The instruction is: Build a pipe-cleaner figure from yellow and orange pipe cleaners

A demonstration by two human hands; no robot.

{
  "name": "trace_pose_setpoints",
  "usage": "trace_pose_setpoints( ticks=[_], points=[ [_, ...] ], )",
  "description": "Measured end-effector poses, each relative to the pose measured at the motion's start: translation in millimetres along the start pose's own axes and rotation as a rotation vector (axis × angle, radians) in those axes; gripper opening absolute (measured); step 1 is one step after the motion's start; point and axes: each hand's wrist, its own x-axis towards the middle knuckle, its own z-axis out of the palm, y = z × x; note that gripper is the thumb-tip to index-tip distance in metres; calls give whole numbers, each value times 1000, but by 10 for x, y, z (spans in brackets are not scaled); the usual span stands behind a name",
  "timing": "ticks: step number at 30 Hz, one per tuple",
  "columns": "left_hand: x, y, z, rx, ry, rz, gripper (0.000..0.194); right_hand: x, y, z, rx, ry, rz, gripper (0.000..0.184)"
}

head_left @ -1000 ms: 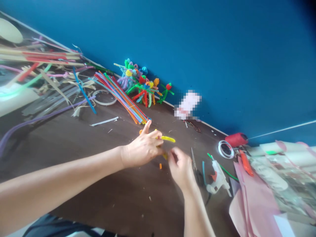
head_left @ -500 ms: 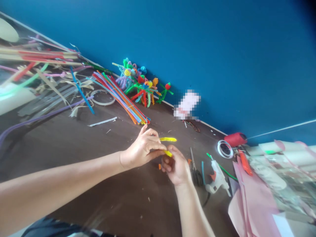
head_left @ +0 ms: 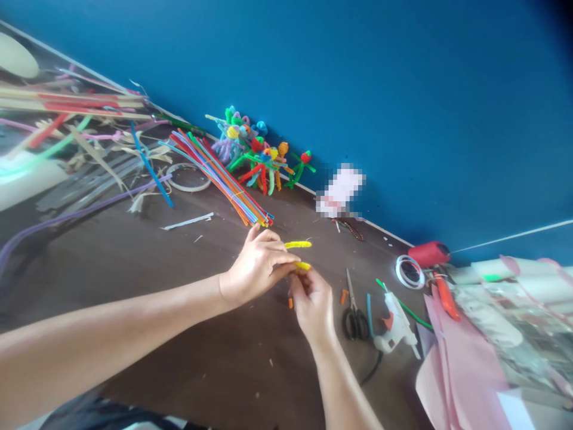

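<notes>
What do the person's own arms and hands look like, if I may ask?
The left hand and right hand are bare, without gloves, rings or watch; the forearms show no sleeves, and a dark garment appears at the lower edge.

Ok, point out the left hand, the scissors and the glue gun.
left hand (head_left: 258,267), head view, on the back of the hand
scissors (head_left: 355,323), head view, on the black finger loops
glue gun (head_left: 396,325), head view, on the white body
</notes>
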Motion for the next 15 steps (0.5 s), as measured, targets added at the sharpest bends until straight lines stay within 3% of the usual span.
trace_pose_setpoints(
  ticks=[8, 15],
  points=[
    [14, 18, -35, 57, -8, 43, 23, -23, -5, 2, -136, 88, -44, 16],
    [15, -34, 16, -45, -29, 9, 21, -4, 18, 31, -42, 101, 31, 14]
  ],
)
